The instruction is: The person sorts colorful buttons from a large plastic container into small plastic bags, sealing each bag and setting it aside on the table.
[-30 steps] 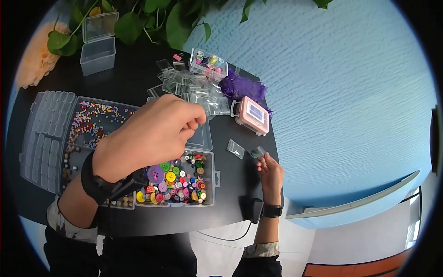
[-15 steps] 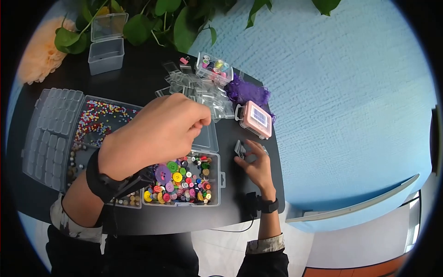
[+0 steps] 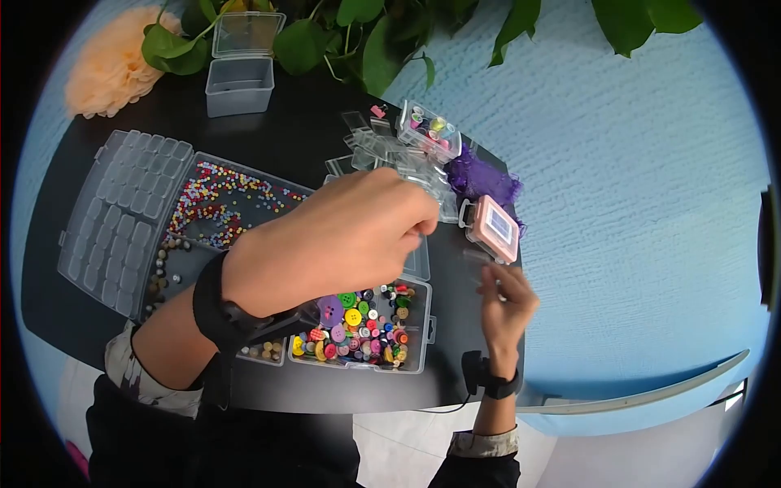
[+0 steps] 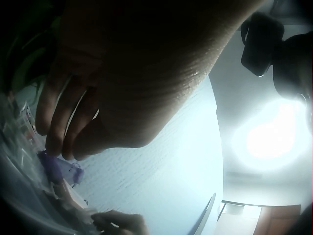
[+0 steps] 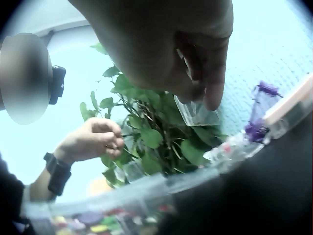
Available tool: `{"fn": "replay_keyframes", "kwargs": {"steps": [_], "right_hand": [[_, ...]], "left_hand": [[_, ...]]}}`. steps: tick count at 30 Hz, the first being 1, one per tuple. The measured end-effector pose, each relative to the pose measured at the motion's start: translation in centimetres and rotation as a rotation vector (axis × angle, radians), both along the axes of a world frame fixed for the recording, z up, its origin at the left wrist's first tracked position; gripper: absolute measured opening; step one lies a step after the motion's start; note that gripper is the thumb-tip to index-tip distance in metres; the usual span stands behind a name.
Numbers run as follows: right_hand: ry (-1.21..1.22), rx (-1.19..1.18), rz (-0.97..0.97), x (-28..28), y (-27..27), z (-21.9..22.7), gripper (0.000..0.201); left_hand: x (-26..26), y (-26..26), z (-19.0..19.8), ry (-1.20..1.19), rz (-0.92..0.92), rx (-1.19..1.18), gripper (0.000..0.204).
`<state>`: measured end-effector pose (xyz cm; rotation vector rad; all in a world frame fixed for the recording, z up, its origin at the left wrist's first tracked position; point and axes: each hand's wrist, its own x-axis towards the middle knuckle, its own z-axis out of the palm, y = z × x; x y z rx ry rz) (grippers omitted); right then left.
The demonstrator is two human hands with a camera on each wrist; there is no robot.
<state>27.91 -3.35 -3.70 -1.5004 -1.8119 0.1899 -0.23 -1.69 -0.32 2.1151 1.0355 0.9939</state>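
Note:
My left hand point(image 3: 333, 244) hangs over the button case point(image 3: 427, 325), its fingers loosely curled. The right wrist view shows that left hand point(image 5: 93, 142) from the side, with nothing visible in its fingers; in the left wrist view its fingers point(image 4: 61, 117) are bent downward. At the table's right side, my right hand point(image 3: 506, 309) pinches a small clear bag point(image 3: 475, 262). The bag point(image 5: 198, 115) hangs from its fingertips in the right wrist view; any contents cannot be made out. Colourful buttons point(image 3: 352, 317) lie in the case, partly hidden by the left arm.
Behind the left hand lie loose clear bags point(image 3: 378, 146), a tub of small coloured items point(image 3: 429, 130), purple netting point(image 3: 484, 177) and a pink-lidded box point(image 3: 494, 230). Left are a bead compartment point(image 3: 213, 199) and a lidded organizer point(image 3: 122, 220). An open clear box point(image 3: 240, 85) stands by the plant.
My right hand reached over a small bag on the table, then rose with a clear bag in its fingertips. The left hand keeps its pose. The head view has shifted.

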Motion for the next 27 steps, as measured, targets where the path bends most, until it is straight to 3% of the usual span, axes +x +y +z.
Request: {"fn": "replay_keyframes", "kwargs": {"steps": [3,5,7,9,15,18,20,21,23,27], "right_hand": [[0.135,0.132,0.097,-2.9,-0.4,2.7,0.008],[0.240,0.081,0.332,-4.6,-0.2,3.8,0.009],[0.374,-0.009,0.380,-6.1,0.3,4.2,0.009],[0.499,-0.132,0.487,-6.5,1.0,3.8,0.012],[0.689,-0.255,0.551,-6.0,1.4,1.1,0.017],[0.801,-0.356,0.591,-5.2,1.1,0.1,0.032],[0.743,-0.343,0.635,-5.6,1.3,0.5,0.047],[0.716,-0.309,0.675,-5.5,1.6,0.1,0.058],[0.707,-0.308,0.677,-5.6,1.9,0.3,0.059],[0.711,-0.373,0.654,-5.7,1.5,0.6,0.057]], "left_hand": [[0.4,-0.3,1.0,-0.151,-0.033,-0.120,0.013],[0.5,-0.3,1.4,-0.244,-0.018,-0.184,0.015],[0.4,-0.4,1.5,-0.411,-0.100,-0.333,0.019],[0.1,-0.3,1.5,-0.365,-0.098,-0.349,0.019],[-0.1,0.4,1.1,-0.295,-0.056,-0.454,0.013],[0.2,0.9,0.7,-0.263,-0.029,-0.404,0.018],[0.6,1.3,-0.5,-0.247,-0.137,-0.046,0.025],[0.7,1.4,-1.0,-0.233,-0.150,-0.053,0.025],[0.7,1.4,-1.0,-0.245,-0.185,0.042,0.025],[0.6,1.2,-0.9,-0.184,-0.255,-0.055,0.023]]}}
